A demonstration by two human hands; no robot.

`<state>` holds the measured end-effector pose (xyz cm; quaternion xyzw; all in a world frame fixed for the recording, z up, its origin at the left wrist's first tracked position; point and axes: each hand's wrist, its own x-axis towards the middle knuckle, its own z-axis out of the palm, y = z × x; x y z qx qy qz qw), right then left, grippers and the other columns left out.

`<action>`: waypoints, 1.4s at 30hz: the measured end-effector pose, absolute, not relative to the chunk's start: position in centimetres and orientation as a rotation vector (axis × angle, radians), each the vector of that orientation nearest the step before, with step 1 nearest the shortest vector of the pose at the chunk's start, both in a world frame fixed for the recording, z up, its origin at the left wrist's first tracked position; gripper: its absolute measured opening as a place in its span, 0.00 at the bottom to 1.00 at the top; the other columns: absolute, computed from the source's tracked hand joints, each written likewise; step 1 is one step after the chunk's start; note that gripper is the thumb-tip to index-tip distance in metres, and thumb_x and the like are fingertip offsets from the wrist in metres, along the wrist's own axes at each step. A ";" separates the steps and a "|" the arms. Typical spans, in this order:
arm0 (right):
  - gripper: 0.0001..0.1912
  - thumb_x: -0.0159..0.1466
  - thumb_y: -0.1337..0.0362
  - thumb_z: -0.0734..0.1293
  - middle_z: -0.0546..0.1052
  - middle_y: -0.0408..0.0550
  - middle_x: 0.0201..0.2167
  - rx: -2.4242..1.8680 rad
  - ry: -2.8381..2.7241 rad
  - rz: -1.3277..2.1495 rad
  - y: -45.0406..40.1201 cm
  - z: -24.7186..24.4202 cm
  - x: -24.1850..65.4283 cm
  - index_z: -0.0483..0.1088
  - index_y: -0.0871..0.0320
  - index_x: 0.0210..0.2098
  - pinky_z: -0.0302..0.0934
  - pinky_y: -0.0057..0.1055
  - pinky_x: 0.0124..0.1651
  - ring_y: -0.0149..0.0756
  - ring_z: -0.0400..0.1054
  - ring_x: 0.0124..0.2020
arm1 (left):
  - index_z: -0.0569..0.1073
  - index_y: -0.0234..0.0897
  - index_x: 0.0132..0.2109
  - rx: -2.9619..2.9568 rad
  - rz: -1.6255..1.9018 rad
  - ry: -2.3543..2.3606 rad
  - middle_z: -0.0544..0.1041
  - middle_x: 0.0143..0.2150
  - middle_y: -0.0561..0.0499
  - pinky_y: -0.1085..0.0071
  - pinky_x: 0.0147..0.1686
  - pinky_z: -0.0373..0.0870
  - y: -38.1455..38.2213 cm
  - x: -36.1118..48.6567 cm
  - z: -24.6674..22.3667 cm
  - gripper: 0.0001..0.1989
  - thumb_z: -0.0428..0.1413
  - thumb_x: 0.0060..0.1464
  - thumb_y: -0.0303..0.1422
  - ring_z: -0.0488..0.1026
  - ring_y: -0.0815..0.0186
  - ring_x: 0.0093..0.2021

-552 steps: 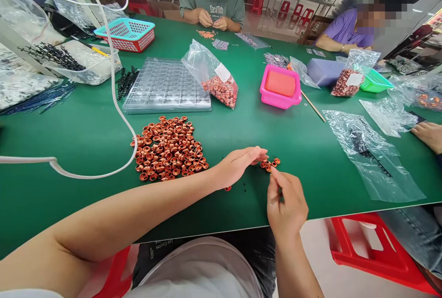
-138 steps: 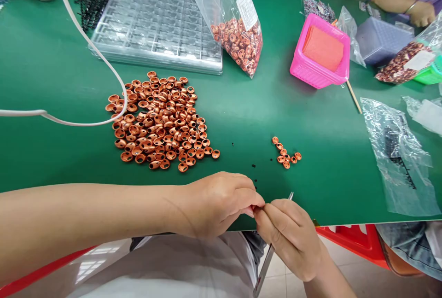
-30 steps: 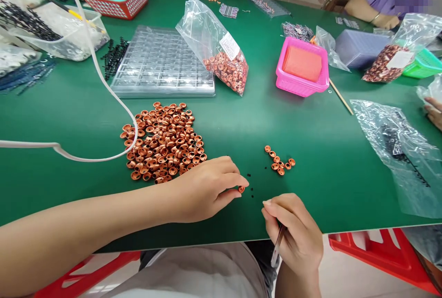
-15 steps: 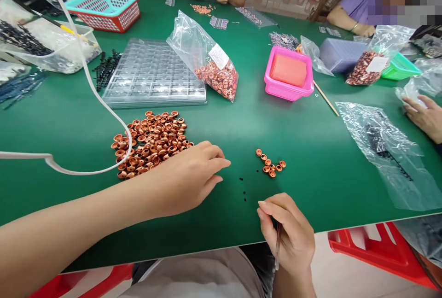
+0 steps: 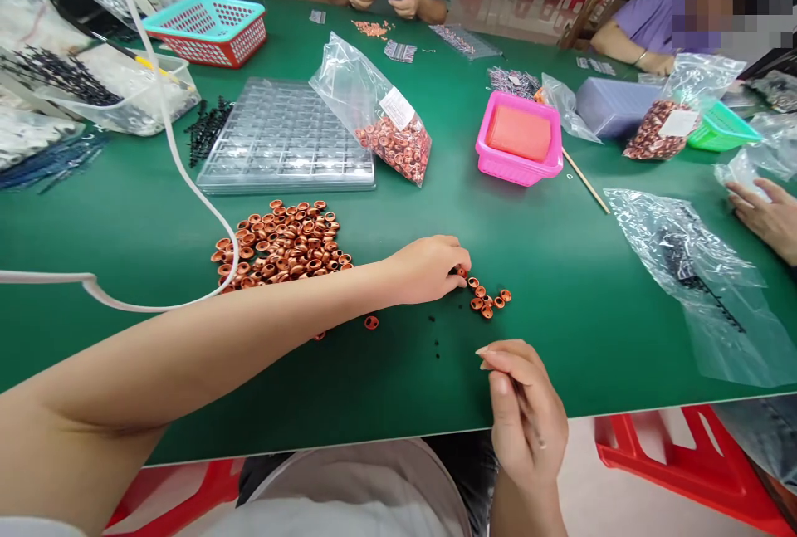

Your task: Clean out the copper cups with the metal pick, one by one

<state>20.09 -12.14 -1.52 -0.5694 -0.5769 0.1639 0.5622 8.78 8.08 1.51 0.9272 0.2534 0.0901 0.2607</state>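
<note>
My left hand [image 5: 432, 269] reaches across the green table [image 5: 404, 392], its fingertips closed on a copper-coloured bead [image 5: 462, 271] at the upper left of a small group of similar beads [image 5: 487, 301]. My right hand [image 5: 529, 412] is nearer the front edge, fingers curled round a thin tool [image 5: 536, 429] that is blurred and partly hidden. Several tiny black pieces [image 5: 437, 344] lie between the hands. A large pile of copper beads [image 5: 283, 242] sits behind my left forearm, and one loose bead [image 5: 371, 322] lies in front of it.
A clear compartment tray [image 5: 286, 139], a bag of beads [image 5: 398, 139] and a pink basket [image 5: 520, 172] stand farther back. A white cable [image 5: 180, 163] hangs at the left. A plastic bag [image 5: 691, 271] lies right. Other people's hands [image 5: 769, 217] are at the far and right sides.
My left hand has moved right, from beside the large pile to the small group, and closed on a bead there. My right hand has turned slightly with the tool.
</note>
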 end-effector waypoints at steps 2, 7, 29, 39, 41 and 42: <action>0.11 0.67 0.69 0.57 0.74 0.51 0.39 -1.350 -1.225 0.425 -11.9 -1.5 20.2 0.71 0.56 0.42 0.66 0.34 0.35 0.37 0.70 0.41 | 0.76 0.36 0.43 2.500 0.282 0.727 0.76 0.42 0.49 0.70 0.41 0.69 7.5 7.8 2.1 0.07 0.57 0.57 0.30 0.74 0.64 0.39; 0.13 0.69 0.62 0.57 0.73 0.53 0.46 -1.609 -1.239 0.371 -12.1 -0.3 21.5 0.72 0.56 0.43 0.67 0.41 0.47 0.41 0.68 0.50 | 0.74 0.36 0.43 2.434 0.414 0.740 0.76 0.37 0.52 0.73 0.37 0.69 4.1 3.8 3.5 0.07 0.53 0.58 0.29 0.73 0.67 0.35; 0.10 0.63 0.67 0.66 0.75 0.49 0.45 -1.634 -1.220 0.466 -9.8 -0.3 21.3 0.73 0.54 0.45 0.75 0.38 0.45 0.37 0.76 0.41 | 0.71 0.34 0.48 2.260 0.536 0.567 0.75 0.41 0.47 0.67 0.39 0.71 -0.1 0.4 -0.1 0.12 0.46 0.61 0.25 0.72 0.63 0.40; 0.09 0.63 0.67 0.67 0.77 0.48 0.43 -1.722 -1.271 0.402 -9.8 -0.7 21.3 0.74 0.54 0.43 0.74 0.39 0.47 0.38 0.76 0.42 | 0.72 0.35 0.48 2.239 0.477 0.584 0.75 0.40 0.46 0.64 0.38 0.72 0.1 0.6 0.0 0.12 0.46 0.61 0.26 0.72 0.61 0.40; 0.10 0.63 0.68 0.67 0.77 0.48 0.43 -1.709 -1.282 0.404 -9.9 -0.7 21.3 0.74 0.54 0.43 0.74 0.39 0.47 0.37 0.76 0.42 | 0.71 0.35 0.48 2.240 0.464 0.588 0.74 0.40 0.46 0.64 0.38 0.71 0.1 0.6 0.0 0.12 0.46 0.61 0.26 0.72 0.61 0.40; 0.10 0.62 0.69 0.67 0.77 0.48 0.43 -1.704 -1.285 0.404 -9.9 -0.7 21.2 0.73 0.54 0.43 0.74 0.39 0.47 0.37 0.76 0.42 | 0.71 0.35 0.48 2.241 0.459 0.588 0.74 0.40 0.47 0.64 0.38 0.71 0.1 0.6 0.0 0.12 0.46 0.61 0.26 0.72 0.61 0.40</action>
